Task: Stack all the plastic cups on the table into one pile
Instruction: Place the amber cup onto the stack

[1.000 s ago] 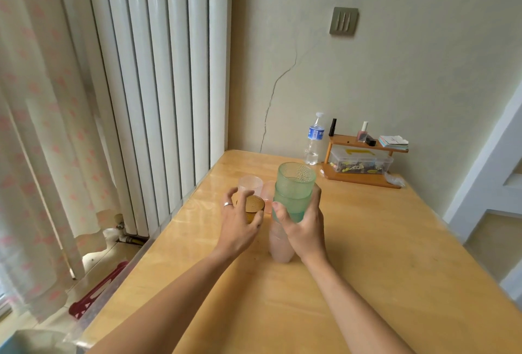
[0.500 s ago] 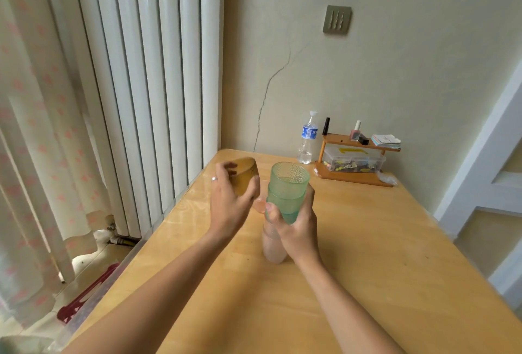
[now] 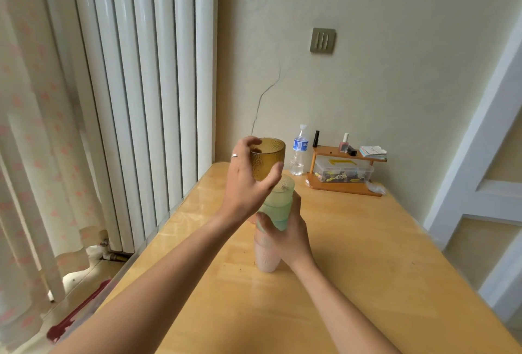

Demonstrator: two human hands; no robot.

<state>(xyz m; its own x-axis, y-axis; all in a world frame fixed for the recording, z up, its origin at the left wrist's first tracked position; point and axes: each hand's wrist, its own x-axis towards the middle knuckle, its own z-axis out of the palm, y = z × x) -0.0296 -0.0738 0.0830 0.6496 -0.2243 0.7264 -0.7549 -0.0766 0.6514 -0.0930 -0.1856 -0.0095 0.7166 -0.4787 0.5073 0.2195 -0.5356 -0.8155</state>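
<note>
A pile of nested cups (image 3: 275, 212) stands on the wooden table (image 3: 353, 269): pink ones (image 3: 265, 257) at the bottom, green ones above. My right hand (image 3: 285, 232) grips the pile around its middle. My left hand (image 3: 248, 181) holds an amber textured cup (image 3: 268, 161) upright, just above and slightly left of the pile's green rim. Behind my left wrist a sliver of another pink cup (image 3: 252, 221) shows on the table, mostly hidden.
At the table's far edge by the wall stand a water bottle (image 3: 299, 150) and a small wooden shelf (image 3: 344, 173) with a clear box and small bottles. Tall white radiator fins (image 3: 141, 99) and a curtain run along the left side.
My left hand has lifted the amber cup off the table and carried it up and right, over the pile. My right hand has kept hold of the pile.
</note>
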